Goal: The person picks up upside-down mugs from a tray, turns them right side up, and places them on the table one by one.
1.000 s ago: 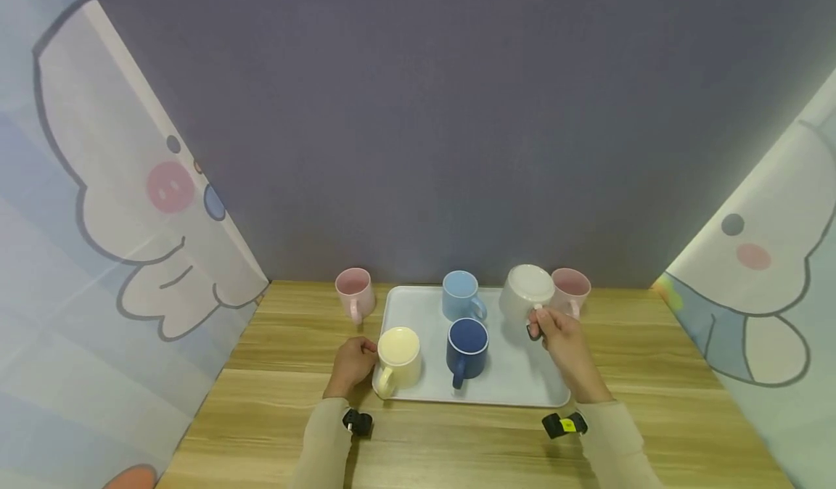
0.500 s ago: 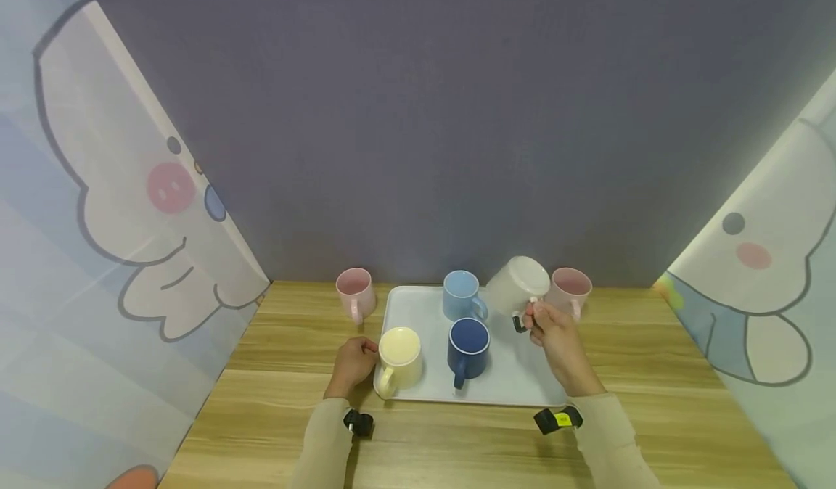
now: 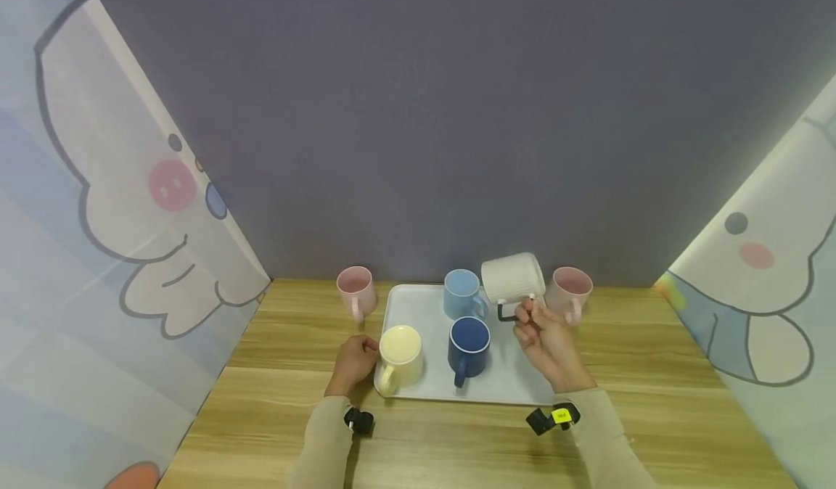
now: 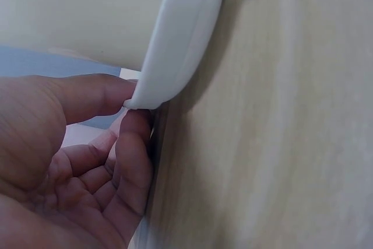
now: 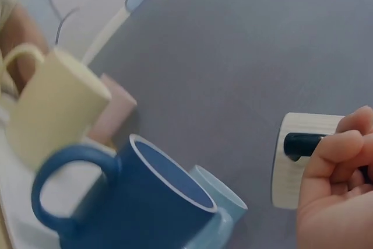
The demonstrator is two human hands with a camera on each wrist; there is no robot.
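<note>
- Step in hand, judged: orienting the white mug (image 3: 512, 278), raised sideways near the tray's (image 3: 506, 381) 1 o'clock edge.
- Right hand (image 3: 550, 344): fingers clamped on its dark handle (image 5: 300, 143).
- Left hand (image 3: 355, 362): thumb and finger pinch the tray at 9 o'clock.
- Next move likely requires clearance from the light-blue mug (image 3: 460, 300) at 12 o'clock.

- From the head we look forward and down, well back from the tray (image 3: 418, 307).
- From the left wrist we look very closely at its rim (image 4: 180, 39).
- From the right wrist we face the grey wall (image 5: 233, 45), past a near dark blue mug (image 5: 128, 208) our head view shares.
</note>
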